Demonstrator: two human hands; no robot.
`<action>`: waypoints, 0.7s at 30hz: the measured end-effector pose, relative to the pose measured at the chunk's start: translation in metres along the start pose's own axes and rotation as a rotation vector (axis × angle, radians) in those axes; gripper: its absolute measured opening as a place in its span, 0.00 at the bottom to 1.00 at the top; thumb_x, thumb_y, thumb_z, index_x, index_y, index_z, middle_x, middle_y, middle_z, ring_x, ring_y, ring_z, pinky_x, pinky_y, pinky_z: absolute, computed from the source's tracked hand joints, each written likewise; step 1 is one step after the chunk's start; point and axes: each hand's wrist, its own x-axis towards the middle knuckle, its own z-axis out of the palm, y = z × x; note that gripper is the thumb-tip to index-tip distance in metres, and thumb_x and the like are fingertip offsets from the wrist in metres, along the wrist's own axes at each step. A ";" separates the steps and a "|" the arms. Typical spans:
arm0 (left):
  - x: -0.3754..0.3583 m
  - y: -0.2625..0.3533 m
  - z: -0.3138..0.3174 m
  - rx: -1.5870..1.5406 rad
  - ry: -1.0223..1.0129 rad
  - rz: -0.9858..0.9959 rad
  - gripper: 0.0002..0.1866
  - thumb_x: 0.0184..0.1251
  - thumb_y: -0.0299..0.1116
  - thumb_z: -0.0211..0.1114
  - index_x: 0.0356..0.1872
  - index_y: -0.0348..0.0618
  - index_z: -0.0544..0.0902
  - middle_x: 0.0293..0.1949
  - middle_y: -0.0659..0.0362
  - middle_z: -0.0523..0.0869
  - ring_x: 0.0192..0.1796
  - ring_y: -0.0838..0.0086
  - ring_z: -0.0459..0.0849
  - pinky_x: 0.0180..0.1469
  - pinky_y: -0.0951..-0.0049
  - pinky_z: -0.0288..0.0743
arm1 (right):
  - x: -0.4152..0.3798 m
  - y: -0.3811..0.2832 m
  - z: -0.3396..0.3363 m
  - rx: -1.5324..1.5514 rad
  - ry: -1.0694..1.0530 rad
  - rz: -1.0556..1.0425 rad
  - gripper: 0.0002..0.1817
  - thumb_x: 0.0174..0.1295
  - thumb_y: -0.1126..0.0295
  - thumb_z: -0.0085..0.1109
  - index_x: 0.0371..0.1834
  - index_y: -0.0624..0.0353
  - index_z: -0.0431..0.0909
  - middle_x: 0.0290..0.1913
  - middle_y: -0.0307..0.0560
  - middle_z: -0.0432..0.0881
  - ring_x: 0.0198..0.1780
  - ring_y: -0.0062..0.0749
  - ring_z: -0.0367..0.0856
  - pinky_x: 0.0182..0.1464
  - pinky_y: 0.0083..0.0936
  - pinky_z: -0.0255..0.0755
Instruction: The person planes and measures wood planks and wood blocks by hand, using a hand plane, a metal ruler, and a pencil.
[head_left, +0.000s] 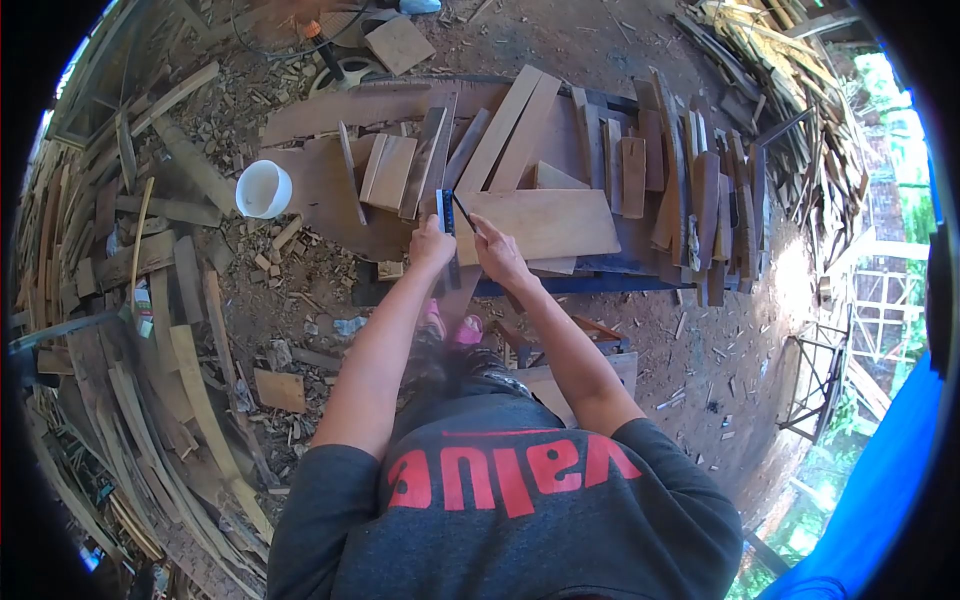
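Observation:
My left hand (432,245) is closed around a narrow straight tool with a dark blue strip and a pale edge (447,210), like a ruler or square. It stands at the left end of a wide light board (550,222) lying across the bench. Just to the right, my right hand (503,255) is closed on a slim dark pencil-like stick (465,212), whose tip points up and left toward the tool. Its exact kind is too small to tell. Two long pale planks (510,130) lie beyond my hands.
Several wood pieces crowd the bench's right side, among them a brown block (633,178). Short boards (388,172) lie left of my hands. A white bucket (264,190) stands at left. Scrap planks (190,380) and offcuts cover the ground; a wood stack (790,80) rises at back right.

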 end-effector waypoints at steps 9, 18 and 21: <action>0.003 0.002 -0.001 -0.047 -0.083 -0.065 0.20 0.56 0.33 0.58 0.52 0.44 0.78 0.52 0.39 0.82 0.55 0.43 0.82 0.59 0.51 0.75 | -0.038 -0.010 -0.005 -0.131 -0.073 0.060 0.23 0.69 0.67 0.47 0.68 0.52 0.72 0.40 0.72 0.82 0.46 0.67 0.82 0.53 0.52 0.74; -0.005 0.010 -0.008 -0.122 -0.103 -0.115 0.17 0.57 0.30 0.57 0.49 0.42 0.79 0.47 0.40 0.85 0.48 0.46 0.86 0.50 0.51 0.81 | -0.083 -0.013 -0.007 -0.153 -0.161 0.136 0.25 0.69 0.66 0.45 0.71 0.49 0.69 0.37 0.73 0.82 0.42 0.67 0.82 0.48 0.54 0.75; -0.001 0.001 0.002 -0.090 -0.048 -0.062 0.16 0.57 0.30 0.57 0.48 0.42 0.78 0.44 0.40 0.86 0.47 0.45 0.86 0.50 0.51 0.81 | -0.100 -0.009 -0.006 -0.140 -0.173 0.134 0.25 0.69 0.65 0.46 0.71 0.49 0.69 0.38 0.72 0.82 0.43 0.67 0.82 0.49 0.53 0.75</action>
